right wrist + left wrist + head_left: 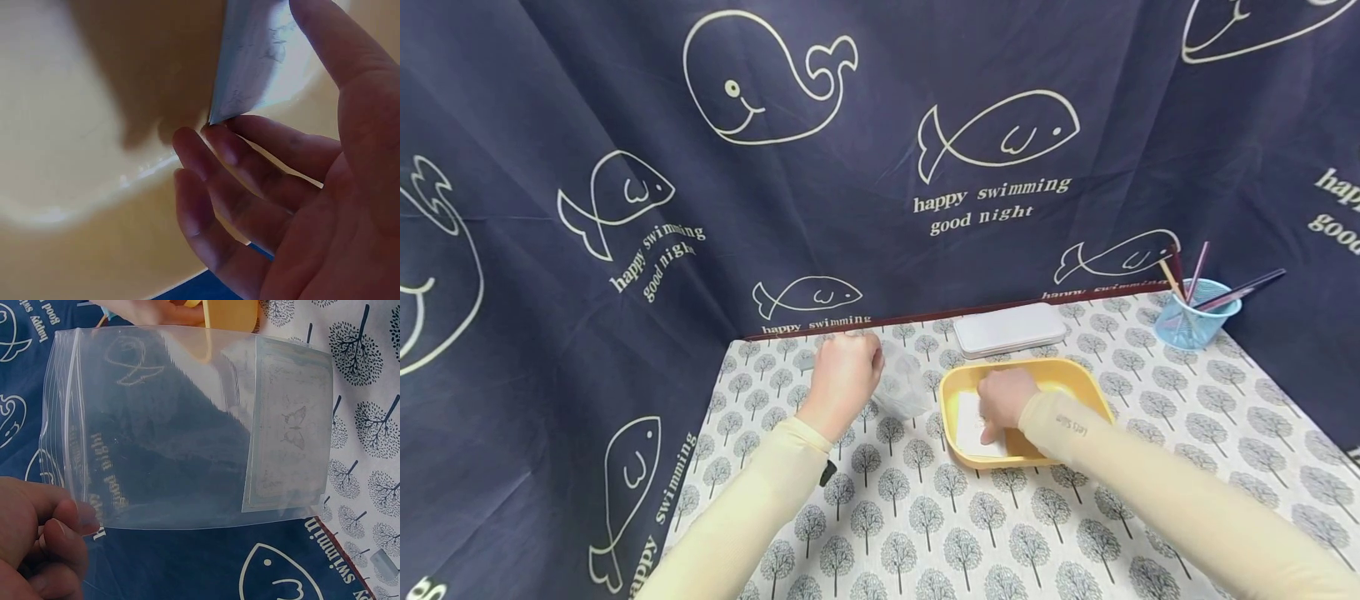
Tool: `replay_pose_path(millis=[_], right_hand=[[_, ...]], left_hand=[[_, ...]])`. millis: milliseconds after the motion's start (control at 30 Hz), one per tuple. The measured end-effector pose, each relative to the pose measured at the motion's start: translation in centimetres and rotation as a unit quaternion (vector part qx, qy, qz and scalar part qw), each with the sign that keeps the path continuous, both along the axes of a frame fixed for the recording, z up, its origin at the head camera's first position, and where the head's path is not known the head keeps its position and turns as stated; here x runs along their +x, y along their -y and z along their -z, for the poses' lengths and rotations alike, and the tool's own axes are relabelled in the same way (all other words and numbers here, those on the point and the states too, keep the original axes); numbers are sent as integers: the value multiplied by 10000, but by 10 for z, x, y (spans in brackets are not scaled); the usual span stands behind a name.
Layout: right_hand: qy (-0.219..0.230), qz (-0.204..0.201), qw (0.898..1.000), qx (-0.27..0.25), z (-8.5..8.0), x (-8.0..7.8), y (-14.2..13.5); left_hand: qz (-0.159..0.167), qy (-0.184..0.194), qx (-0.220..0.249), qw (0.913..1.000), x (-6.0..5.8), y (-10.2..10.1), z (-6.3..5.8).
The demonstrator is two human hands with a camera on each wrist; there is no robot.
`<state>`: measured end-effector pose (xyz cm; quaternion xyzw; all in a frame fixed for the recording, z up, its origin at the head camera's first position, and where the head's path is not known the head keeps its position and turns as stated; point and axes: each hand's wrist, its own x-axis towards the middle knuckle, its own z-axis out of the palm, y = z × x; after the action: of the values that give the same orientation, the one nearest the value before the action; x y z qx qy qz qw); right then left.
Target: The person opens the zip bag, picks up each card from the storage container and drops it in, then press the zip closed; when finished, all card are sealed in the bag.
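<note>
My left hand (846,371) pinches a clear zip bag (162,431) by a corner near its zip end and holds it up over the table. Inside the bag, at the end away from the zip, sits a pale sheet of paper (290,425) printed with a butterfly. My right hand (1006,400) reaches into a yellow plastic bin (1078,383). Its thumb and fingers are at the edges of a thin stack of pale printed paper (253,62), gripping it close above the bin floor. The stack (973,425) is at the bin's left side, partly hidden by the hand.
A white flat case (1009,328) lies behind the bin. At the back right stands a light blue mesh cup (1195,321) with several pens. A small grey piece (807,363) lies left of the left hand. A dark blue curtain (880,208) hangs along the table's back edge.
</note>
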<state>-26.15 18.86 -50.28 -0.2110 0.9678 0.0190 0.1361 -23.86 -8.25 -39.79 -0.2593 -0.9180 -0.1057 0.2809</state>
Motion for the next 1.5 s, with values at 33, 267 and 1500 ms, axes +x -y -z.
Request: replay_pose_path(millis=[33,267,1500], right_hand=[[-53,-56,9999,96,1,0,1],[-220,-205,9989,372,3,-2,4],[-155,317,9728,-2288,-23,-5,-29]], left_hand=[[3,-4,17,10000,0,0,0],[-38,15,60,10000,-1,0,0],[-31,114,42,9999,1,1,1]])
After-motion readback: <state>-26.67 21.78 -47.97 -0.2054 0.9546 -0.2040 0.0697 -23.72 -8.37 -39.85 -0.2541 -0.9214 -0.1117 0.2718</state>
